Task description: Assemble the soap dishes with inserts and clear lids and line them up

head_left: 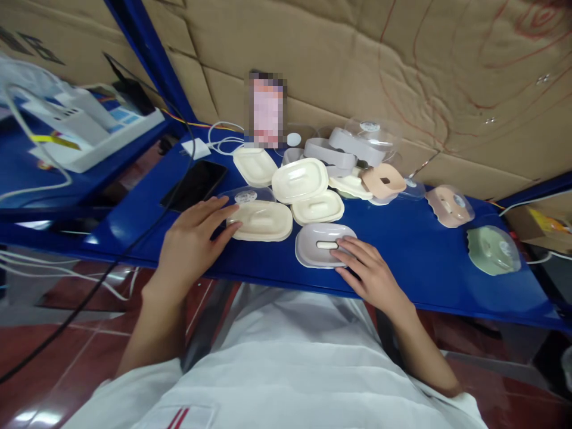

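Grey dish (pixel 308 241) near front edge of blue table (pixel 263 262). Right hand (pixel 369 271) half-curled, touching its right end; left hand (pixel 192 238) loosely bent, touching cream dish (pixel 266 221); grips unclear. Careless pull could drop grey dish.

The blue tabletop (pixel 415 256) carries a lavender dish (pixel 308 243) near its front side; a cream dish (pixel 264 223) lies just beside it, to the left. A dark phone (pixel 201 182) and a white plug adapter (pixel 196 148) lie farther left. A pink covered dish (pixel 447 207) and a green covered dish (pixel 490 253) rest toward the right end, well apart from the lavender dish.
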The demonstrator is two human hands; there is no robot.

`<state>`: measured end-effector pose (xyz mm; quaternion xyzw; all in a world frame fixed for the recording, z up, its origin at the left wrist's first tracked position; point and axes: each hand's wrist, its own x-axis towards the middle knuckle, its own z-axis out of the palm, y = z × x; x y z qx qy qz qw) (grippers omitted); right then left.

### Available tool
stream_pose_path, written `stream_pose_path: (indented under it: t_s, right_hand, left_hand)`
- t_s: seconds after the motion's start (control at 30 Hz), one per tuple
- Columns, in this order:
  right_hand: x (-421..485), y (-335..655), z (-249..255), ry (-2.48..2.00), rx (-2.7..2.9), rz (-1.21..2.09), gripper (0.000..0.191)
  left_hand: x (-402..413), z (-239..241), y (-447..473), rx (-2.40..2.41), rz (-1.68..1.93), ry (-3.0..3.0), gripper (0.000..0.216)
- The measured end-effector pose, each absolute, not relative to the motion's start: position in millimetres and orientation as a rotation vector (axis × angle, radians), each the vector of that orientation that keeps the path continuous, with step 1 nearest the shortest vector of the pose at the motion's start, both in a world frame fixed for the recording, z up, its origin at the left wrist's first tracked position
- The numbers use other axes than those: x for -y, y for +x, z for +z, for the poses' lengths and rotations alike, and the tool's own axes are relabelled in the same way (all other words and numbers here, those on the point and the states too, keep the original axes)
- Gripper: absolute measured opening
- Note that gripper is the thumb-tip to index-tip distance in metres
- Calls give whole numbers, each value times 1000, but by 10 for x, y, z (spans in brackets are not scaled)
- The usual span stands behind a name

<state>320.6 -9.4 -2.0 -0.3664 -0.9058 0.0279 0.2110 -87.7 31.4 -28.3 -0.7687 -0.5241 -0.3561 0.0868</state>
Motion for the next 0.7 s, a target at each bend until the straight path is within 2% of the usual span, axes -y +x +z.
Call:
stream_pose_path:
  t_s: [0.13,0.27,0.5,0.7]
  right_hand:
    - [118,3165,-43,-1028,2505,69,40]
    - [142,3120,-50,-1015,2513,124,47]
    - [191,3117,-71,-1163,2334,123,97]
    - [142,3121,-36,-1127,2431,184,88]
  left_hand:
    - [-229,-213,-686,1418,-1187,-2304,28]
    - [-106,-107,-424,1306,-1366,-2330,32]
    - [-45,-124,-52,978,-1322,-2638,35]
    - [-56,-102,125,878,-1255,-2785,34]
